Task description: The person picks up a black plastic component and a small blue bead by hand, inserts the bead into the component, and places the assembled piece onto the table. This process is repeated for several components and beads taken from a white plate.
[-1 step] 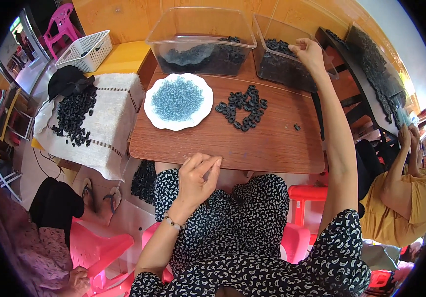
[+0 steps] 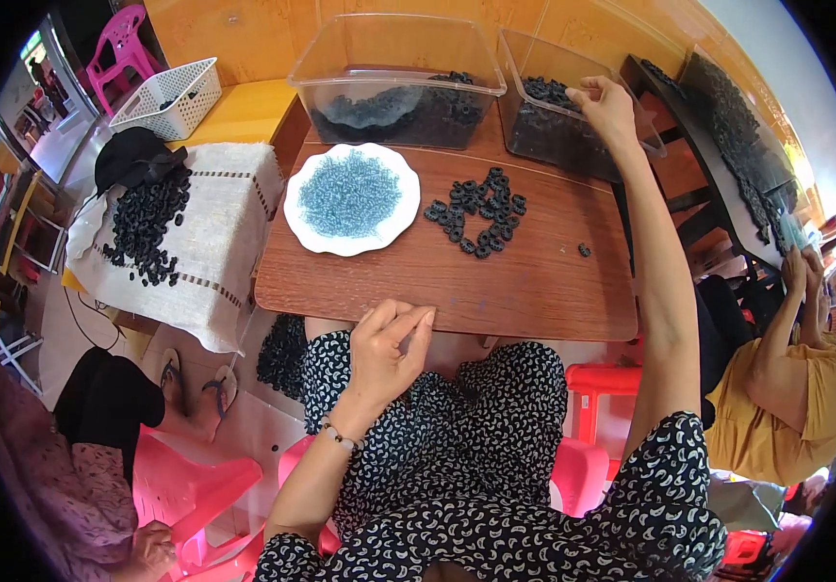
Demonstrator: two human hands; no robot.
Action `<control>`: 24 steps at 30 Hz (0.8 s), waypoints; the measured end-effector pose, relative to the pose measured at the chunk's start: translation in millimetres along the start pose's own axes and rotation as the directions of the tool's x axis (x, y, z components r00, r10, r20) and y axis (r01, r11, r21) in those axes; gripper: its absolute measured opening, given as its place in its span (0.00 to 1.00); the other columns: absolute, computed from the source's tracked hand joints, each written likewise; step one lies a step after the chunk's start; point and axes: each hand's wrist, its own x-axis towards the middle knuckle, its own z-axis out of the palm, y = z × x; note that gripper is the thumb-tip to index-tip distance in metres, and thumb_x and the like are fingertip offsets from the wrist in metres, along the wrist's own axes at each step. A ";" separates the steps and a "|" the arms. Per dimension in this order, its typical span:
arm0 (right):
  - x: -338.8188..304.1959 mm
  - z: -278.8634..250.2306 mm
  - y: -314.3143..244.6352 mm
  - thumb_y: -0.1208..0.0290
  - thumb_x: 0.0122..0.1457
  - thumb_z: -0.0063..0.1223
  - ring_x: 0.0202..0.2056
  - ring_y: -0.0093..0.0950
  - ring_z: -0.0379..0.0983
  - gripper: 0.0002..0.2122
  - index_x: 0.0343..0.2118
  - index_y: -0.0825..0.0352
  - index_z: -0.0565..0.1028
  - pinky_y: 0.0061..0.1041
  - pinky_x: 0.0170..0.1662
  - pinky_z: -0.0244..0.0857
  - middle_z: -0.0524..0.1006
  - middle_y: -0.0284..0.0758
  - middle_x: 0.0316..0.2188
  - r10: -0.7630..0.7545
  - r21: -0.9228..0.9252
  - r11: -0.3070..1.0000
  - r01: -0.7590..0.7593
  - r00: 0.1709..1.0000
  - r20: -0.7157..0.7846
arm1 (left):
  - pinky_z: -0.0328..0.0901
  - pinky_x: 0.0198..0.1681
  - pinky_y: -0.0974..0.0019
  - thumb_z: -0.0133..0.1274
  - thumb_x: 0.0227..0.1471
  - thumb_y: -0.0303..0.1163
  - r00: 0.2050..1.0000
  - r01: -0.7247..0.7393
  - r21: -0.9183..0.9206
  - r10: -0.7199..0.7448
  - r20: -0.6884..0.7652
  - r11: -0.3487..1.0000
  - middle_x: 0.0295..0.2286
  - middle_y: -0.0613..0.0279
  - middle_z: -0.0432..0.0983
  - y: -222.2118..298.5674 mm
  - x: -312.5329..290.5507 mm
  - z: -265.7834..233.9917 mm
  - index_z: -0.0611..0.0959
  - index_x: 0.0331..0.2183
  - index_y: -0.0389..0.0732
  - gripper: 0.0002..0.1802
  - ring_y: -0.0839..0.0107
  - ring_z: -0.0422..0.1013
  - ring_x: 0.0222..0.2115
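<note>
My left hand [image 2: 391, 344] is at the front edge of the brown table [image 2: 554, 301], fingers curled and drawn together; anything in them is too small to make out. My right hand [image 2: 607, 105] reaches over the right clear plastic bin [image 2: 558, 143], which holds black ring-like pieces [image 2: 546, 91]. Its thumb and fingertips are pinched together near the pieces, and I cannot tell what is between them. A white scalloped plate [image 2: 295, 209] bears a heap of small bluish clear beads [image 2: 350, 197]. To its right lies a loose ring of black ridged pieces [image 2: 481, 215], with one single piece [image 2: 584, 250] apart.
A larger clear bin [image 2: 393, 97] with black pieces stands at the back. On the left, a cloth-covered table [image 2: 219, 209] holds a black pile [image 2: 146, 228] and a white basket [image 2: 170, 102]. People sit on both sides; a yellow-sleeved person [image 2: 777, 398] works at right.
</note>
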 end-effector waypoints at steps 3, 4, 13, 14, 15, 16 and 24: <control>-36.2 6.4 -22.2 0.63 0.58 0.64 0.33 0.30 0.81 0.13 0.39 0.69 0.82 0.30 0.39 0.72 0.84 0.39 0.30 -0.156 0.097 0.982 0.163 0.985 -0.080 | 0.67 0.31 0.62 0.61 0.53 0.25 1.000 0.024 -0.003 -0.024 -0.005 1.000 0.27 0.60 0.77 0.5 1.2 -0.9 0.89 0.36 0.38 0.06 0.61 0.72 0.26; -53.2 10.6 -36.2 0.66 0.59 0.63 0.30 0.28 0.79 0.11 0.38 0.68 0.82 0.28 0.37 0.72 0.83 0.38 0.28 -0.230 0.178 0.954 0.241 0.970 -0.079 | 0.67 0.31 0.62 0.62 0.53 0.25 0.999 0.033 0.000 -0.033 -0.008 0.999 0.27 0.60 0.77 -0.1 1.0 -3.0 0.88 0.35 0.38 0.06 0.61 0.72 0.26; -196.7 32.0 -107.1 0.51 0.50 0.71 0.41 0.42 0.73 0.19 0.30 0.66 0.83 0.40 0.41 0.71 0.79 0.40 0.30 -0.436 0.151 0.900 0.409 0.837 0.331 | 0.69 0.32 0.61 0.62 0.52 0.25 0.999 0.038 0.044 -0.038 0.003 0.998 0.26 0.58 0.77 -2.5 2.4 -3.3 0.88 0.33 0.36 0.05 0.60 0.74 0.27; -202.3 35.7 -106.3 0.51 0.49 0.71 0.41 0.42 0.73 0.20 0.30 0.66 0.83 0.40 0.41 0.70 0.79 0.40 0.30 -0.426 0.110 0.903 0.415 0.834 0.352 | 0.69 0.32 0.61 0.62 0.52 0.25 0.999 0.036 0.042 -0.037 0.006 0.998 0.26 0.58 0.77 -1.9 2.9 -2.6 0.88 0.33 0.36 0.05 0.60 0.74 0.27; -206.6 39.9 -104.1 0.50 0.49 0.71 0.41 0.42 0.72 0.21 0.30 0.66 0.82 0.40 0.41 0.70 0.78 0.39 0.30 -0.415 0.070 0.904 0.421 0.830 0.373 | 0.69 0.32 0.61 0.62 0.52 0.25 0.999 0.045 0.037 -0.046 0.008 0.998 0.26 0.58 0.77 -1.4 3.1 -1.9 0.88 0.33 0.36 0.05 0.60 0.74 0.28; -209.9 44.7 -100.3 0.53 0.48 0.73 0.39 0.38 0.71 0.19 0.29 0.65 0.81 0.37 0.40 0.69 0.78 0.36 0.29 -0.424 0.047 0.898 0.437 0.835 0.349 | 0.69 0.32 0.61 0.62 0.52 0.25 0.998 0.055 0.033 -0.055 0.010 0.998 0.26 0.58 0.77 -0.9 3.4 -1.5 0.88 0.34 0.36 0.05 0.60 0.74 0.28; -217.7 54.2 -104.0 0.61 0.51 0.72 0.38 0.37 0.70 0.14 0.31 0.66 0.81 0.37 0.40 0.67 0.77 0.36 0.30 -0.338 0.103 0.940 0.325 0.851 0.402 | 0.69 0.31 0.66 0.62 0.54 0.25 0.991 0.134 -0.010 -0.134 0.011 0.991 0.27 0.58 0.78 2.7 5.0 -5.9 0.88 0.36 0.35 0.07 0.64 0.75 0.26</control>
